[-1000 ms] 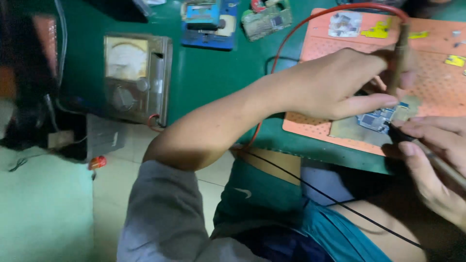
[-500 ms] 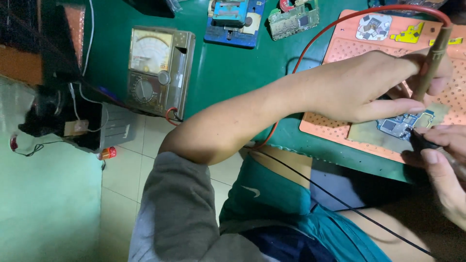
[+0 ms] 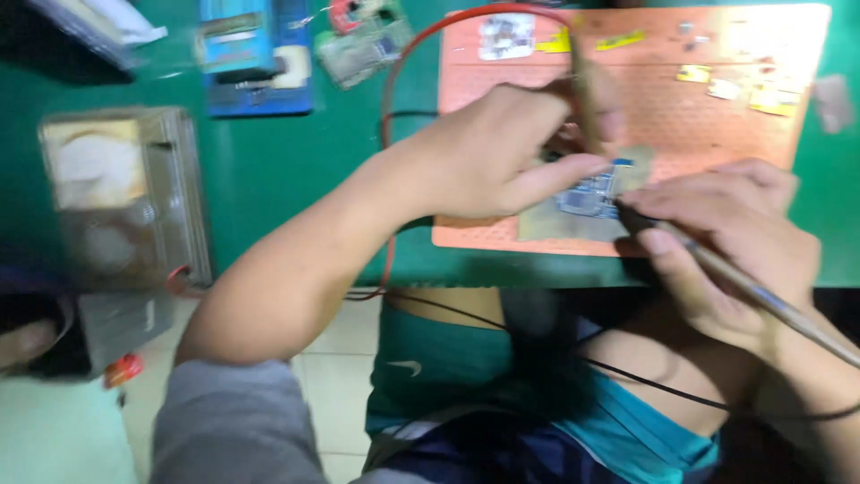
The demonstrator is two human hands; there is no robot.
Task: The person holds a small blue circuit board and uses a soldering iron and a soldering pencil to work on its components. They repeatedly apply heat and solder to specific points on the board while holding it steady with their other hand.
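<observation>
Both hands sit further left in view than half a second ago; meter (image 3: 121, 202) blurs toward the desk's (image 3: 296, 170) left edge. Left hand (image 3: 502, 152) pinches a red-leaded probe (image 3: 584, 90), forefinger stretched onto the board (image 3: 587, 197). Right hand (image 3: 726, 237) grips a second probe (image 3: 761, 300) pen-fashion, tip at the board. Board lies on the orange mat (image 3: 663, 116), near its front edge.
</observation>
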